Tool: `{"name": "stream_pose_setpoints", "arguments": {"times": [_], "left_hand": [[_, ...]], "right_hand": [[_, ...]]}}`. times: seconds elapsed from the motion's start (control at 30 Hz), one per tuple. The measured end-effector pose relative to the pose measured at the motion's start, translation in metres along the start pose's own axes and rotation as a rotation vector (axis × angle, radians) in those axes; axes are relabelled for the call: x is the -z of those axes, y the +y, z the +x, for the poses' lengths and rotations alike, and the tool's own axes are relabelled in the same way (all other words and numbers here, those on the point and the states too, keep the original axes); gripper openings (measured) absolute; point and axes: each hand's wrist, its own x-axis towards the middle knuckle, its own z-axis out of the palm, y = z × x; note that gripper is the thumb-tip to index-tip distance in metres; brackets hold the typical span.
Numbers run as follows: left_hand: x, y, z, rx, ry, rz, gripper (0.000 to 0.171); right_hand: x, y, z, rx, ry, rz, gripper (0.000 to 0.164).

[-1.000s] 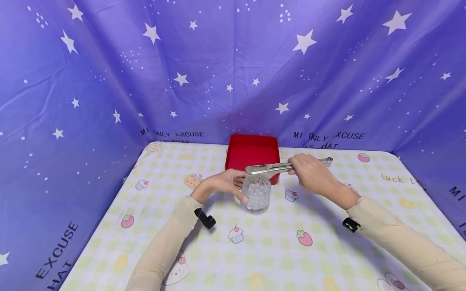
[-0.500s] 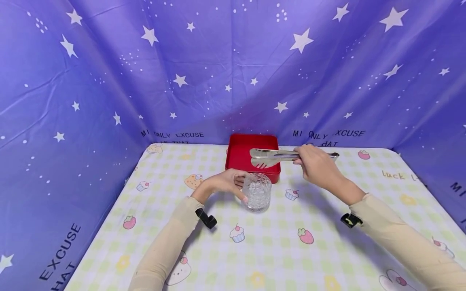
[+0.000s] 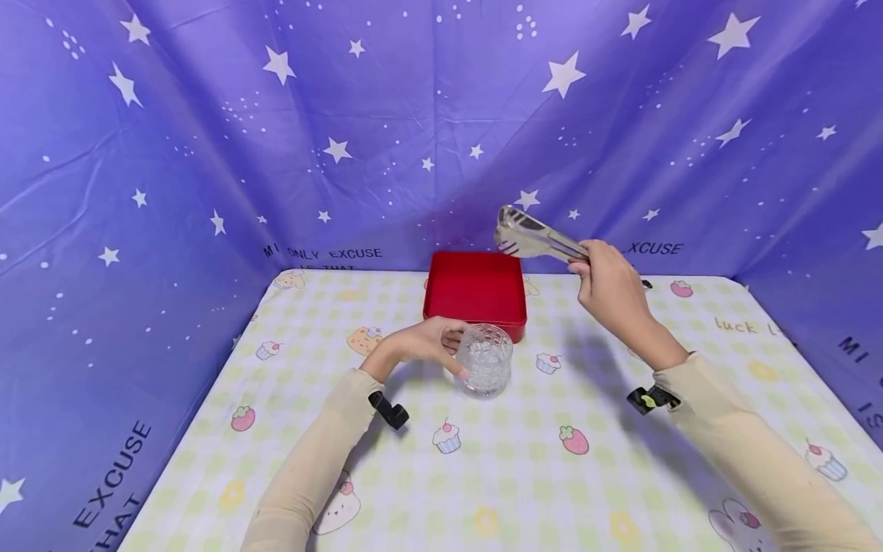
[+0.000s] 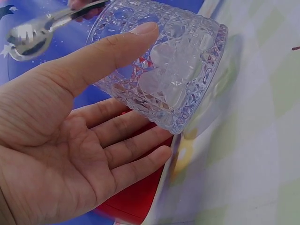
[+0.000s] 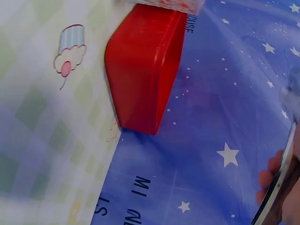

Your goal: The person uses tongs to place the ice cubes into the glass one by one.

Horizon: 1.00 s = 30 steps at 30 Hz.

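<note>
A cut-glass tumbler (image 3: 485, 362) stands upright on the tablecloth, with clear lumps like ice cubes inside, best seen in the left wrist view. My left hand (image 3: 426, 342) holds its left side; the thumb (image 4: 112, 54) lies on the near wall and the fingers reach around behind. My right hand (image 3: 610, 287) grips metal serving tongs (image 3: 541, 236), raised behind and right of the glass. The slotted tong heads point left and up, above the back right corner of the red tray, and nothing shows between them.
A red square tray (image 3: 476, 287) sits just behind the glass at the table's back edge. Its visible floor is plain red. A checked tablecloth (image 3: 524, 483) covers the table, and a purple star-patterned curtain (image 3: 386, 100) hangs behind and at both sides.
My right hand has lifted the tongs up, back and to the right, from over the glass to above the tray's far corner. The left hand and glass have stayed put.
</note>
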Motion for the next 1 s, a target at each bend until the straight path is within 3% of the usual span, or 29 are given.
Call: {"name": "stream_pose_setpoints", "arguments": {"times": [0.33, 0.67, 0.77, 1.0], "left_hand": [[0.000, -0.001, -0.001, -0.020, -0.026, 0.007, 0.079], [0.000, 0.002, 0.000, -0.024, -0.020, 0.036, 0.078], [0.000, 0.002, 0.000, -0.029, -0.022, 0.035, 0.076], [0.000, 0.002, -0.001, -0.028, -0.018, 0.027, 0.077]], "right_hand": [[-0.011, 0.022, 0.002, -0.335, -0.120, 0.112, 0.042], [-0.032, 0.050, -0.002, -0.570, -0.279, 0.165, 0.052], [-0.039, 0.054, -0.005, -0.613, -0.344, 0.159, 0.051], [-0.053, 0.056, -0.011, -0.627, -0.448, 0.180, 0.042]]}}
